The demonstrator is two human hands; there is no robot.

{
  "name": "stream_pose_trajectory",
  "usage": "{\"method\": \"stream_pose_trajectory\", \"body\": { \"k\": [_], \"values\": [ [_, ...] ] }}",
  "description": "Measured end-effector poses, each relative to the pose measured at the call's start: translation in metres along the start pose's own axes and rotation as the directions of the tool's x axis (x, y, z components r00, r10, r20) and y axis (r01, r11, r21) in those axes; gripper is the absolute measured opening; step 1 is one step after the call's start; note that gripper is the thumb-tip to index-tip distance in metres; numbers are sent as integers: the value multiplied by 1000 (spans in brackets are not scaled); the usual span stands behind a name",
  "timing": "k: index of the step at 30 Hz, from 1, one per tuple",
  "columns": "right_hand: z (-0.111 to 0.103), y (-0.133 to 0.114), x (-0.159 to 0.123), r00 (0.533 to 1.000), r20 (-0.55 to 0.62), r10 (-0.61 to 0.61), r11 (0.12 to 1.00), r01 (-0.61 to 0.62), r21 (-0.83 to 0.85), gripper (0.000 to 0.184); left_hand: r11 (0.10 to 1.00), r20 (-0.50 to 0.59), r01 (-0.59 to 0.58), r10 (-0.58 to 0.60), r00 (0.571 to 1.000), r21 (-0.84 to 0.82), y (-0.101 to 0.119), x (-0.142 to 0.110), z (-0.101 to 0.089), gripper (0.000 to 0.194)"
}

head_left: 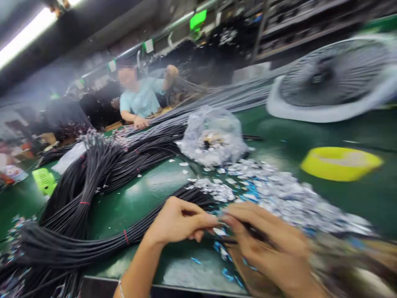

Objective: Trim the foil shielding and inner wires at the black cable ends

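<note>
My left hand (178, 221) and my right hand (269, 244) meet fingertip to fingertip above the near edge of the green table. The left thumb and forefinger pinch something tiny; a pale bluish bit shows between the two hands, too blurred to name. A thin black cable (228, 239) runs into my right hand, whose fingers are closed and smeared by motion. Beside the left wrist lies a bundle of black cables (102, 244), tied with a red band (125, 236). Just beyond my fingers is a heap of silvery foil scraps (279, 198), mixed with blue bits (252, 192).
More cable bundles (89, 182) lie at the left. A clear plastic bag (214, 134) stands behind the scraps. To the right are a yellow dish (341, 164) and a fan (328, 78). Across the green table (158, 184), a co-worker (141, 99) touches long grey cables.
</note>
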State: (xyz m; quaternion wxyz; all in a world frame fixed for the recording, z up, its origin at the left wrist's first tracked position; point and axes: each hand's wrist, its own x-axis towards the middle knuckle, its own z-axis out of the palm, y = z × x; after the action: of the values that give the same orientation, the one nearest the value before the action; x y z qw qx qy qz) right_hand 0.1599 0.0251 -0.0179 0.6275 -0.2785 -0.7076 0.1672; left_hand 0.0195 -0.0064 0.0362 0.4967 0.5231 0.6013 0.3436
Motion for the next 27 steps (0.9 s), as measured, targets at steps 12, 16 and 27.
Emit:
{"method": "stream_pose_trajectory", "body": {
  "k": [12,16,27],
  "values": [
    [1,0,9,994,85,-63,989,51,137,13,969,13,-226,226,974,97,-23,15,-8,38],
    [4,1,9,998,57,-38,994,33,100,15,958,-64,-252,262,963,139,-24,14,-6,36],
    [3,-2,14,959,85,272,942,-283,181,15,880,-230,-363,439,869,306,-21,12,3,25]
  ]
}}
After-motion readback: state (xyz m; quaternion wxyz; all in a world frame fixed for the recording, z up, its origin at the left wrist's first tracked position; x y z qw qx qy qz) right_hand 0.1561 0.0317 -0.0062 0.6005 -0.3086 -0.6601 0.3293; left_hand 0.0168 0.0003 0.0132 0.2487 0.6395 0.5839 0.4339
